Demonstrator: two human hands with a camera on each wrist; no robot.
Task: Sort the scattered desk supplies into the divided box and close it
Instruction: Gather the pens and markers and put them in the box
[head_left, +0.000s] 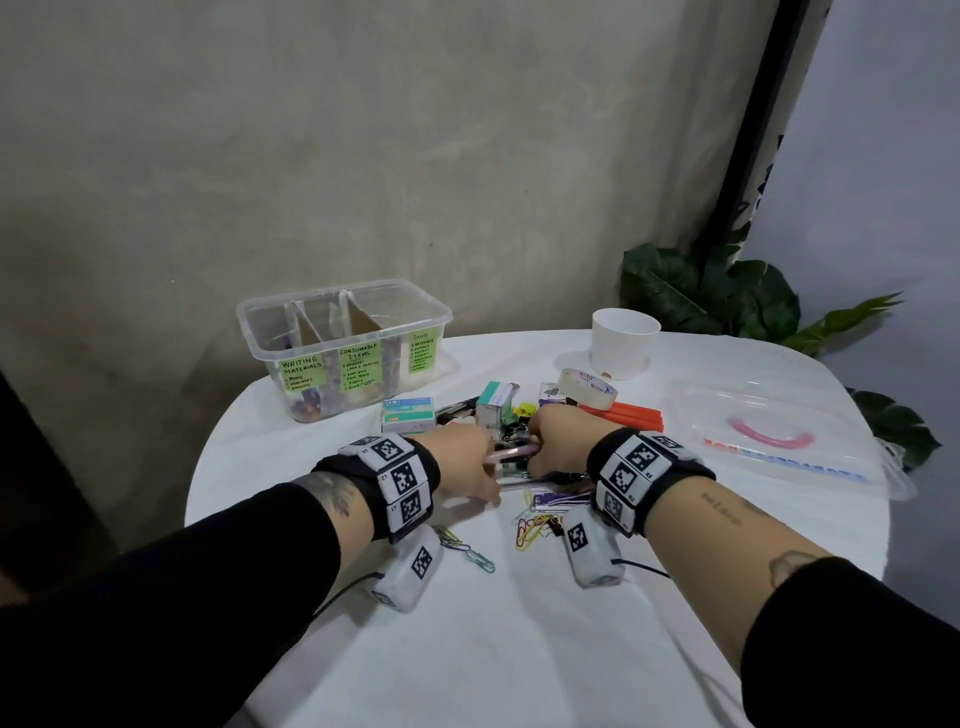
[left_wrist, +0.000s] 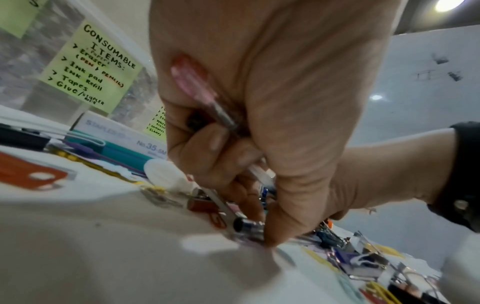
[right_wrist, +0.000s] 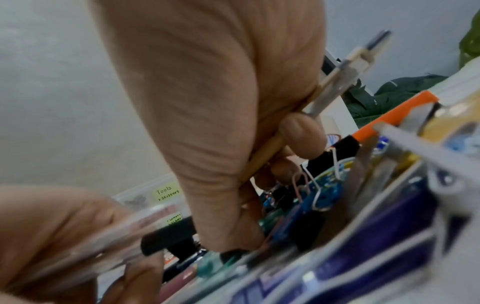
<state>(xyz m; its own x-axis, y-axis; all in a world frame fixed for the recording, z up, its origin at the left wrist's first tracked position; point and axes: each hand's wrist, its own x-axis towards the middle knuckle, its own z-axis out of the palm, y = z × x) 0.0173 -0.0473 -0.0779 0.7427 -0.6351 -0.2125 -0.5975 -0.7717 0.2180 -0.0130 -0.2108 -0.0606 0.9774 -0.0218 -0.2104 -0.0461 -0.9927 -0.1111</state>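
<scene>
The clear divided box (head_left: 260, 332) stands open at the back left, with green labels on its front. Scattered supplies lie piled mid-table: staple boxes (head_left: 408, 413), binder clips, pens, a tape roll (head_left: 587, 392) and orange markers (head_left: 634, 418). My left hand (head_left: 480, 465) is down in the pile, fingers curled round a pink pen (left_wrist: 192, 82), its thumb and fingertips touching a silver-tipped item on the cloth. My right hand (head_left: 545, 441) sits just right of it, gripping a tan pencil (right_wrist: 335, 86), thumb pressed among the binder clips (right_wrist: 322, 195).
The box's clear lid (head_left: 779, 441) with a pink handle lies at the right. A white cup (head_left: 623, 343) stands behind the pile, with plant leaves (head_left: 717, 296) beyond. Coloured paper clips (head_left: 535, 525) lie loose near my wrists. The round table is covered in white cloth.
</scene>
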